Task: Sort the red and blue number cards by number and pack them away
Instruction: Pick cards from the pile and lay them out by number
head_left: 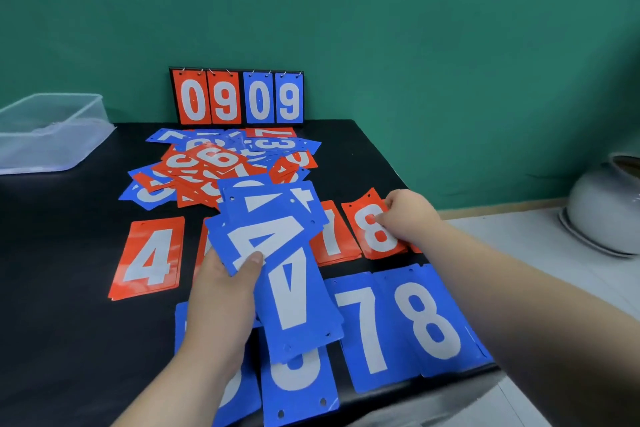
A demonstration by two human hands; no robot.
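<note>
At centre frame, the left grip (221, 295) holds a fan of blue cards (287, 288), thumb on top; the right grip (412, 215) pinches the red 8 card (372, 236) on the table (69, 288), centre right.

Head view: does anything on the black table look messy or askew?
The heap of red and blue number cards in the middle lies jumbled at all angles, and the blue 4 cards gripped by the left hand are fanned unevenly.
</note>
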